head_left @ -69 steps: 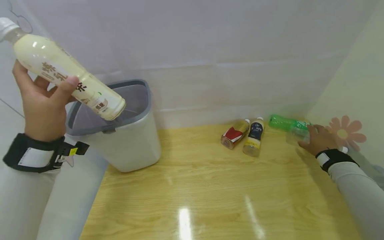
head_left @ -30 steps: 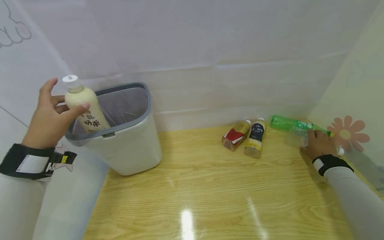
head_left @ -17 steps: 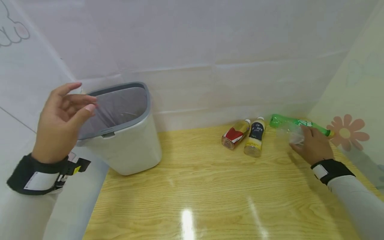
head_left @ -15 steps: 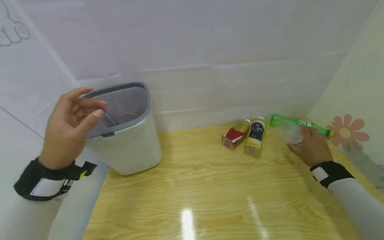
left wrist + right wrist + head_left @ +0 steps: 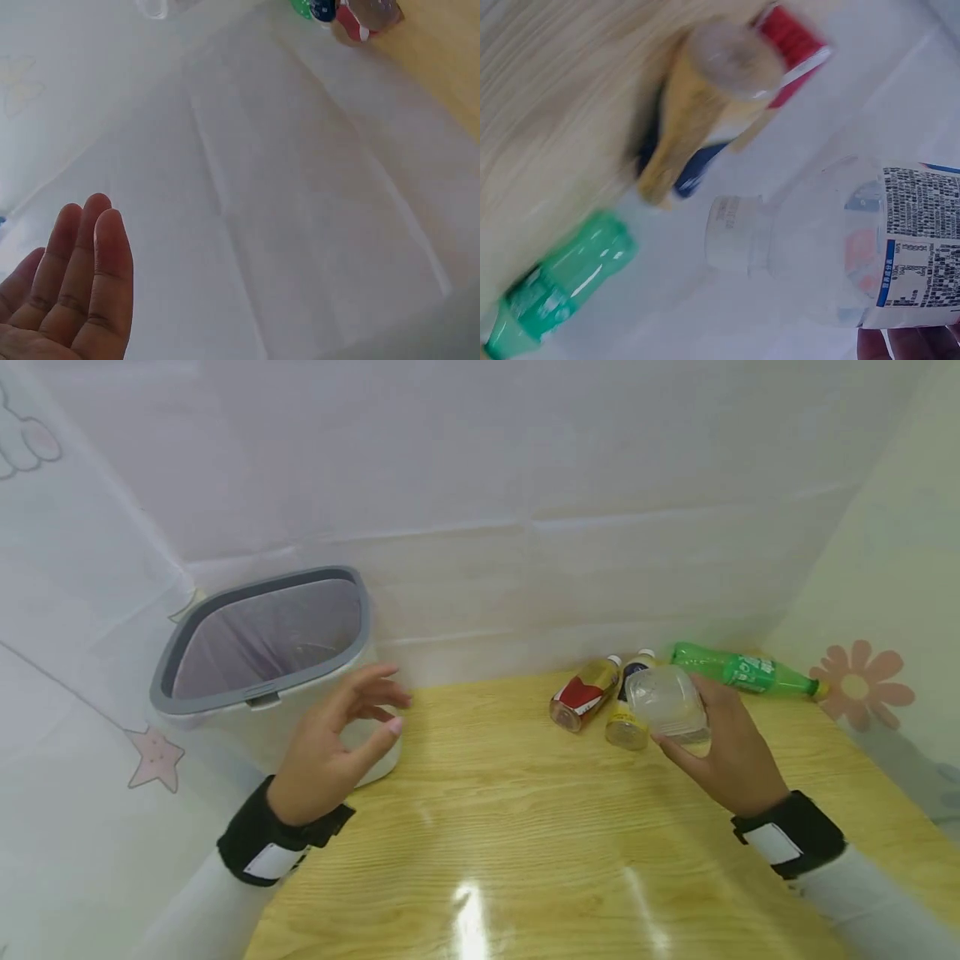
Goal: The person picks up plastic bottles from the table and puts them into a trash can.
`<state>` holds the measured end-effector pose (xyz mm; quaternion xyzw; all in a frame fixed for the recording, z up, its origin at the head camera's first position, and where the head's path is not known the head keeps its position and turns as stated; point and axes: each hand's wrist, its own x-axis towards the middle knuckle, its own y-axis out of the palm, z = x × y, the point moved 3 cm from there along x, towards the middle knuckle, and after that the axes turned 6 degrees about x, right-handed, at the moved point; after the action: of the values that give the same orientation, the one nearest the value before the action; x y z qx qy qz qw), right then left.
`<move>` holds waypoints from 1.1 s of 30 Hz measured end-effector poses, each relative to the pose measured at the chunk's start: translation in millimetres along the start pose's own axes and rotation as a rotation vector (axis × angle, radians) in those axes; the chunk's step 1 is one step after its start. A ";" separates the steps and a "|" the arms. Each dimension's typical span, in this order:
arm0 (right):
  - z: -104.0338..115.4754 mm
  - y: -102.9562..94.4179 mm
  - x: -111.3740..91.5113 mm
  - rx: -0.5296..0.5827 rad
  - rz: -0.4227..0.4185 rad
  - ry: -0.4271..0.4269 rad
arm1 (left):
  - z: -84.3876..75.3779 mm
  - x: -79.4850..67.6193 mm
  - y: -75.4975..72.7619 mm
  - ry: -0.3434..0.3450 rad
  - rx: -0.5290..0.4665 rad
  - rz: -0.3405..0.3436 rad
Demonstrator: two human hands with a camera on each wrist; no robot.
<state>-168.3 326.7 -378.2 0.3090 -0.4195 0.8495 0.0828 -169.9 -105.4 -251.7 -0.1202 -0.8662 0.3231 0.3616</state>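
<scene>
My right hand [image 5: 731, 752] grips a clear plastic bottle [image 5: 667, 702] above the table, its squarish base turned up toward the head camera. In the right wrist view the bottle [image 5: 810, 247] shows a white cap and a printed label; only fingertips of the hand are visible at the lower right corner. My left hand [image 5: 337, 747] hovers in front of the bin's right side, fingers loosely bent and holding nothing. Its extended fingers [image 5: 112, 285] appear in the left wrist view against the white wall. A grey-rimmed white bin [image 5: 300, 681] with a bag liner stands at the left.
Against the back wall lie a bottle with a red label [image 5: 581, 697] and a yellow bottle with a dark label [image 5: 626, 731], partly hidden by the clear one. A green bottle [image 5: 750, 672] lies at the right, by the side wall.
The left hand let the milk-tea bottle drop into the bin, then moved right. The right hand took hold of the clear bottle by the green one, lifting it and bringing it left.
</scene>
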 end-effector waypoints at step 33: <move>154.5 95.1 -22.5 0.448 0.144 0.012 | 27.9 -56.8 177.0 -0.174 -0.300 0.202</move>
<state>-118.1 151.0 -383.9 0.2838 -0.2411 0.9269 -0.0462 -153.8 -8.8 -412.2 -0.2307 -0.9162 0.2341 0.2291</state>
